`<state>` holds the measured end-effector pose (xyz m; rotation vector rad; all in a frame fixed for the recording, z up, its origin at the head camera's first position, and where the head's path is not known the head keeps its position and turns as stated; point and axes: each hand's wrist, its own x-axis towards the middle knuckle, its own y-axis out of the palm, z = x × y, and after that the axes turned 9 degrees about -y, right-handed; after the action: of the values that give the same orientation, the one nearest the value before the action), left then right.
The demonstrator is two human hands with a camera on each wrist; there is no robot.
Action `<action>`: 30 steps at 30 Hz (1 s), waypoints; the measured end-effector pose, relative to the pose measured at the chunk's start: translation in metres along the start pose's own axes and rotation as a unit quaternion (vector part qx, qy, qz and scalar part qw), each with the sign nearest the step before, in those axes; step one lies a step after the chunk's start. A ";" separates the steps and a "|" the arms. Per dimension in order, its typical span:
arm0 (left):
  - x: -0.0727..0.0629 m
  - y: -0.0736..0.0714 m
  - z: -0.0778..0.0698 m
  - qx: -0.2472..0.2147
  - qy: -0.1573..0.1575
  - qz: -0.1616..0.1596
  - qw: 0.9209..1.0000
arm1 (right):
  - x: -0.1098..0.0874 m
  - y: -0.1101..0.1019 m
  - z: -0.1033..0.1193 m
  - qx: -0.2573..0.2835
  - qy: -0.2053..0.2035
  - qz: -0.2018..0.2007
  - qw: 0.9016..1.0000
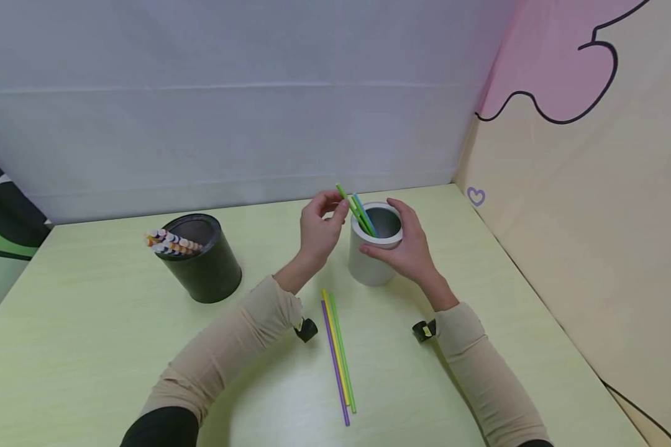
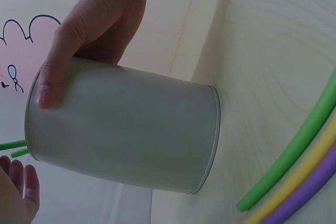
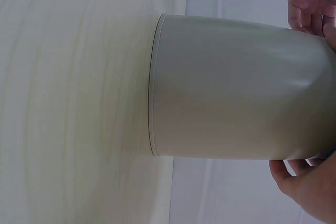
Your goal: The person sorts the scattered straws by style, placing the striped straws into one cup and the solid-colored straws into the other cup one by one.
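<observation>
A white cylindrical cup (image 1: 369, 264) stands on the table, its mouth tilted slightly toward me. My right hand (image 1: 410, 245) grips it near the rim, thumb at the front and fingers at the far right side. Green straws (image 1: 360, 218) and a blue straw (image 1: 365, 211) lean out of its left side. My left hand (image 1: 322, 226) is left of the rim and pinches the upper part of one green straw between thumb and fingertips. In the left wrist view the cup wall (image 2: 126, 124) fills the middle, with the right thumb (image 2: 46, 90) pressed along it.
A black cup (image 1: 209, 273) with several patterned straws (image 1: 173, 243) stands at the left. In front of the white cup lie a purple straw (image 1: 335, 366), a yellow straw (image 1: 337, 354) and a green straw (image 1: 343, 357), side by side. Walls border the table (image 1: 89, 347) behind and at right.
</observation>
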<state>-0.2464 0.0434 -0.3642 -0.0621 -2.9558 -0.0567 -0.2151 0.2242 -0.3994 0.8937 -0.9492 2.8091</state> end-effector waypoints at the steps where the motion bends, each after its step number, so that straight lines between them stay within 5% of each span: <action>1: 0.000 0.001 0.002 0.004 -0.002 0.000 1.000 | 0.000 0.000 0.000 0.001 -0.001 0.000 1.000; 14: -0.003 0.007 0.019 0.068 -0.016 -0.009 0.998 | 0.000 0.001 -0.001 -0.001 -0.003 -0.002 1.000; 30: -0.004 0.009 0.028 0.086 -0.035 -0.012 0.996 | 0.001 0.000 0.000 -0.009 -0.003 0.003 1.000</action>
<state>-0.2468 0.0535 -0.3923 -0.0052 -3.0188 0.2012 -0.2155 0.2240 -0.3986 0.8983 -0.9792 2.7995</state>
